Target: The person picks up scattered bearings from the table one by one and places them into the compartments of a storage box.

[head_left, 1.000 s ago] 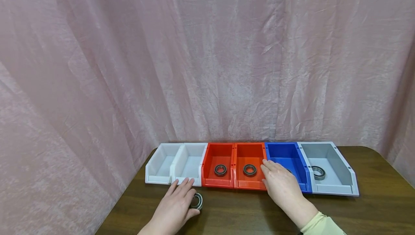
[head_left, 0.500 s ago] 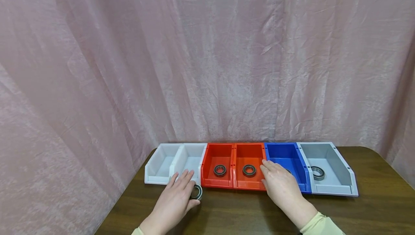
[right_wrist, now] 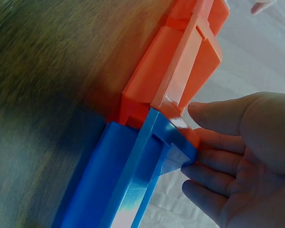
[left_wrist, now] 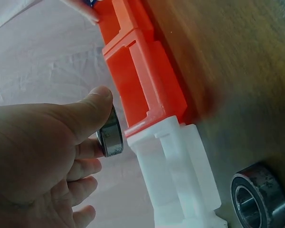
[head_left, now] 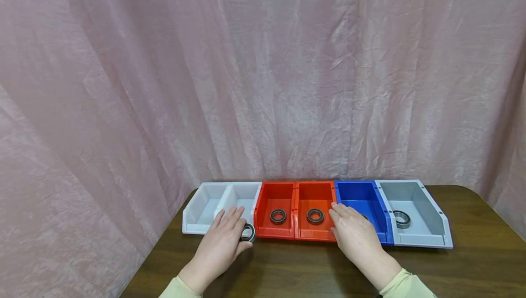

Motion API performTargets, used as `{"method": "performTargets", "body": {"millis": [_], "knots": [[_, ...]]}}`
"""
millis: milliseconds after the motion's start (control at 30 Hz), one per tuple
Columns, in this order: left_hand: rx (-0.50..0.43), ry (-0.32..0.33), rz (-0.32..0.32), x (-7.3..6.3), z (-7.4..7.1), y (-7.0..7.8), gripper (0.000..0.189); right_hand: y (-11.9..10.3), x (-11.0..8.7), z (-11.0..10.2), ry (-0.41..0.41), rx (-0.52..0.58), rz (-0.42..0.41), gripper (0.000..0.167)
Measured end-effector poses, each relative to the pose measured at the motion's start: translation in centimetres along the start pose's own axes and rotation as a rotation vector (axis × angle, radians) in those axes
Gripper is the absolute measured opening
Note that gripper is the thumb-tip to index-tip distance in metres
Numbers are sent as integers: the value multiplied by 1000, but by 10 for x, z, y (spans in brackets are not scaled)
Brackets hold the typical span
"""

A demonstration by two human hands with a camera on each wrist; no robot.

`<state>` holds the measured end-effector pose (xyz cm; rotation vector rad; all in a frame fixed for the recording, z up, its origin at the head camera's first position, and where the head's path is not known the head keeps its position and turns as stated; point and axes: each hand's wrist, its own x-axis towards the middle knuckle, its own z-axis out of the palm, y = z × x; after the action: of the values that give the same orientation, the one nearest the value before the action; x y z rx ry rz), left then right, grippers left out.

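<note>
My left hand [head_left: 219, 248] pinches a ball bearing [head_left: 248, 232] between thumb and forefinger, tilted, at the front of the second white bin [head_left: 242, 197]. From the left wrist the held bearing [left_wrist: 110, 135] shows edge-on, above the bins' front lips. A second, thicker-looking bearing [left_wrist: 260, 195] lies on the table close by; the head view does not show it. My right hand [head_left: 355, 234] has relaxed fingers with nothing between them. It lies at the wall between the orange bin [head_left: 316, 193] and the blue bin [head_left: 357, 188], its fingertips at the rims in the right wrist view.
Bins stand side by side along the table [head_left: 287, 270]. Single bearings lie in the red bin [head_left: 278, 216], the orange bin and the grey bin [head_left: 423, 216]. Part of another shows in the blue bin behind my right hand. A pink curtain [head_left: 263, 83] hangs behind.
My left hand has carried the bearing forward and up, from in front of the white bins to the second one's front edge. The right hand has stayed in place.
</note>
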<state>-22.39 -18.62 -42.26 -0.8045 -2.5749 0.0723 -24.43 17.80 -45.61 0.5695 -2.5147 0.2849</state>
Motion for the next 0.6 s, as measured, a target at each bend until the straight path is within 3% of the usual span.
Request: {"method": "performTargets", "body": {"millis": [600], "knots": [[-11,-14,-33,10,5,-9,51,0,1,-1,-27,-4,4,44]]}}
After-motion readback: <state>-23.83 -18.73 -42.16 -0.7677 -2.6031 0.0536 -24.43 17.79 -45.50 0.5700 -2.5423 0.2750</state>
